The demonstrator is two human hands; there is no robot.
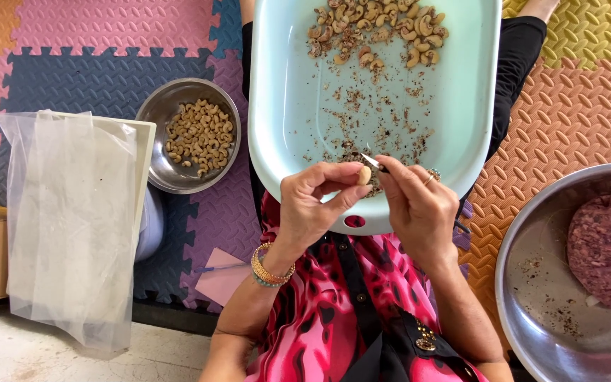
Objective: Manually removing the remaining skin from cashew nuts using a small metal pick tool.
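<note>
L hand: centre frame, pinched on pale cashew.
R hand: touching L, clamped on small knife, blade at nut.
Tray: pale blue, top centre, w/ cashews.

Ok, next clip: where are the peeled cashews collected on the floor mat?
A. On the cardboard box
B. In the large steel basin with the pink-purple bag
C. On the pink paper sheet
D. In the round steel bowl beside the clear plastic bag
D: the round steel bowl next to the clear plastic bag holds a heap of pale cashews, while the left hand pinches one more nut over the pale blue tray.
</note>
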